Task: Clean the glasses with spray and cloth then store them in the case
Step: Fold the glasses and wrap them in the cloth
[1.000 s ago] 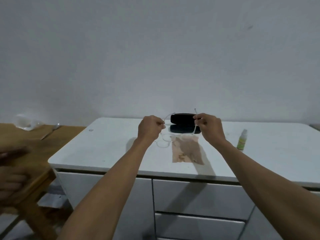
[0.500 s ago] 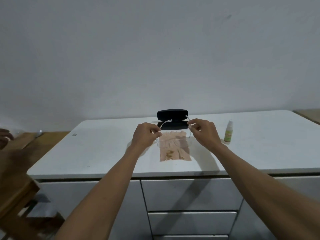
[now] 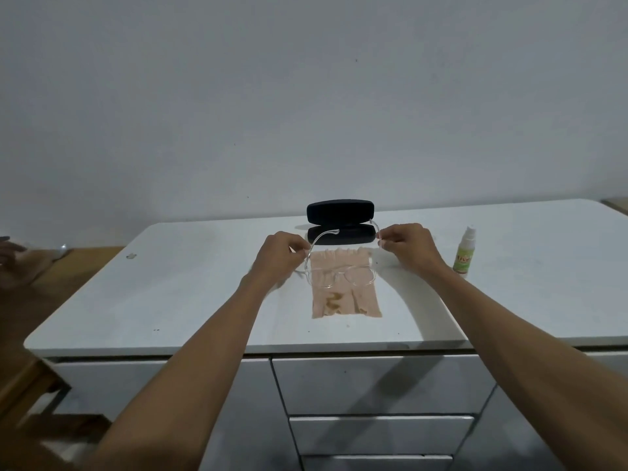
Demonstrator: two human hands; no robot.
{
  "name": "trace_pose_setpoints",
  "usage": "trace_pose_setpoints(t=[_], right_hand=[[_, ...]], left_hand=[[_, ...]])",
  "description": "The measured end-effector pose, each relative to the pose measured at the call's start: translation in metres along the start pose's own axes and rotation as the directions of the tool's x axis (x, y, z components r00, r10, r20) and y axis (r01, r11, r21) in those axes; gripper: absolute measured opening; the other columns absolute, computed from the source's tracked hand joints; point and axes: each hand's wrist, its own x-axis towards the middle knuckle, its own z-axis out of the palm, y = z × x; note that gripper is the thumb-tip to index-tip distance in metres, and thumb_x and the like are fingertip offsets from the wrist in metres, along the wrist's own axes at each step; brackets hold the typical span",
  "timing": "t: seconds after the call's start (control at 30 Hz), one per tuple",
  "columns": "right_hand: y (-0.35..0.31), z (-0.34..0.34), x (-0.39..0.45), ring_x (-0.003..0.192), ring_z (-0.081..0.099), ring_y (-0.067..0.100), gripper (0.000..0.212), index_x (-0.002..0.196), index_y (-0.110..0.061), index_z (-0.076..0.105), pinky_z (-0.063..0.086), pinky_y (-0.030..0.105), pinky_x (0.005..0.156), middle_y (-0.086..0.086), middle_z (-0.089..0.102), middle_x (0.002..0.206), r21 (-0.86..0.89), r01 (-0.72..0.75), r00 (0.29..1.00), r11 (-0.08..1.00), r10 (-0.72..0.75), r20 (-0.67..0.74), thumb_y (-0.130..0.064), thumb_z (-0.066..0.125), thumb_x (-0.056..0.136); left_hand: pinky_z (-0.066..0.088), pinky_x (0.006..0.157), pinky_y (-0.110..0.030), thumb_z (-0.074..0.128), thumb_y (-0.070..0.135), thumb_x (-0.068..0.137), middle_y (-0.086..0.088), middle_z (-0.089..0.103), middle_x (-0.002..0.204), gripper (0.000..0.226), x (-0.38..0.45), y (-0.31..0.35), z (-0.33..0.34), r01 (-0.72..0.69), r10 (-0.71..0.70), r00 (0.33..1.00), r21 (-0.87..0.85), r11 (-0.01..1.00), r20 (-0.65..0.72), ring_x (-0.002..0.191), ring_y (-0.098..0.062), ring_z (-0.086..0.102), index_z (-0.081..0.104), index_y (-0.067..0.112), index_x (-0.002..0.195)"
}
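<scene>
Clear-framed glasses (image 3: pixel 339 275) hang just above a pink cloth (image 3: pixel 345 297) on the white cabinet top (image 3: pixel 204 300), lenses toward me and temples spread. My left hand (image 3: pixel 280 254) pinches the left temple and my right hand (image 3: pixel 406 244) pinches the right temple. Behind them stands a black glasses case (image 3: pixel 339 220), its lid open and upright. A small green spray bottle (image 3: pixel 464 253) stands to the right of my right hand, apart from it.
The cabinet has drawers (image 3: pixel 373 385) below its front edge. A wooden table (image 3: pixel 51 290) adjoins on the left, where another person's hand (image 3: pixel 10 249) shows at the frame edge. A grey wall rises behind.
The glasses have come lower and nearer to me, from in front of the case to over the cloth. My view shifted left, so the cabinet sits more centred.
</scene>
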Motion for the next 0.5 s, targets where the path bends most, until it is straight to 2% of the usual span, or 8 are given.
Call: trace_pose_setpoints(t=[0.07, 0.13, 0.23, 0.3, 0.4, 0.43, 0.5], right_hand=[[-0.001, 0.003, 0.008, 0.09, 0.065, 0.016, 0.015, 0.103, -0.012, 0.081, 0.046, 0.022, 0.076, -0.004, 0.073, 0.082, -0.058, 0.009, 0.998, 0.998, -0.005, 0.066, -0.01, 0.073, 0.092], [-0.001, 0.005, 0.014, 0.084, 0.064, 0.015, 0.01, 0.093, -0.021, 0.081, 0.048, 0.028, 0.075, -0.015, 0.07, 0.072, -0.114, 0.006, 0.992, 0.993, 0.009, 0.128, -0.013, 0.075, 0.09], [0.0, 0.007, 0.022, 0.076, 0.065, 0.014, 0.007, 0.078, -0.031, 0.079, 0.053, 0.032, 0.072, -0.008, 0.074, 0.074, -0.129, -0.003, 0.984, 0.992, 0.026, 0.179, -0.03, 0.085, 0.081], [-0.001, 0.007, 0.025, 0.078, 0.067, 0.01, 0.015, 0.082, -0.029, 0.082, 0.053, 0.031, 0.073, -0.007, 0.075, 0.078, -0.145, 0.017, 0.979, 0.989, 0.013, 0.205, -0.041, 0.088, 0.075], [-0.004, 0.009, 0.028, 0.085, 0.069, 0.008, 0.023, 0.092, -0.028, 0.082, 0.055, 0.03, 0.08, -0.009, 0.076, 0.084, -0.207, 0.046, 0.969, 0.977, 0.006, 0.247, -0.042, 0.088, 0.075], [-0.003, 0.011, 0.029, 0.087, 0.07, 0.01, 0.021, 0.092, -0.028, 0.082, 0.055, 0.03, 0.081, -0.01, 0.075, 0.084, -0.234, 0.062, 0.966, 0.97, 0.0, 0.259, -0.041, 0.088, 0.076], [-0.003, 0.013, 0.03, 0.088, 0.07, 0.012, 0.011, 0.086, -0.03, 0.08, 0.055, 0.032, 0.082, -0.013, 0.073, 0.078, -0.266, 0.078, 0.961, 0.961, -0.002, 0.276, -0.036, 0.087, 0.079]], left_hand=[[0.049, 0.066, -0.026, 0.071, 0.015, 0.085, 0.016, 0.068, 0.075, 0.014, 0.007, -0.001, 0.004, 0.032, -0.032, 0.999, -0.011, 0.999, 0.005, 0.06, -0.003, 0.057, 0.079, 0.027, 0.084], [0.047, 0.066, -0.024, 0.075, 0.016, 0.084, 0.018, 0.066, 0.071, 0.009, 0.013, -0.002, 0.009, 0.069, -0.069, 0.997, -0.012, 0.998, 0.018, 0.059, -0.002, 0.056, 0.08, 0.024, 0.084], [0.048, 0.066, -0.023, 0.082, 0.02, 0.081, 0.013, 0.065, 0.067, 0.011, 0.022, 0.001, 0.011, 0.109, -0.107, 0.993, -0.032, 0.994, 0.054, 0.059, -0.007, 0.057, 0.076, 0.028, 0.076], [0.044, 0.06, -0.02, 0.085, 0.021, 0.079, 0.011, 0.062, 0.066, 0.011, 0.026, 0.004, 0.012, 0.125, -0.12, 0.989, -0.052, 0.991, 0.09, 0.059, -0.007, 0.055, 0.076, 0.026, 0.078], [0.045, 0.061, -0.027, 0.085, 0.015, 0.077, 0.007, 0.063, 0.065, 0.015, 0.03, 0.006, 0.012, 0.14, -0.13, 0.982, -0.065, 0.988, 0.135, 0.06, -0.015, 0.055, 0.076, 0.025, 0.071], [0.045, 0.061, -0.03, 0.085, 0.013, 0.076, 0.007, 0.065, 0.064, 0.016, 0.031, 0.005, 0.012, 0.146, -0.134, 0.98, -0.076, 0.986, 0.145, 0.061, -0.017, 0.056, 0.076, 0.024, 0.068], [0.044, 0.061, -0.027, 0.083, 0.011, 0.076, 0.008, 0.065, 0.059, 0.018, 0.031, 0.006, 0.012, 0.147, -0.134, 0.979, -0.077, 0.986, 0.155, 0.06, -0.015, 0.056, 0.076, 0.022, 0.064]])
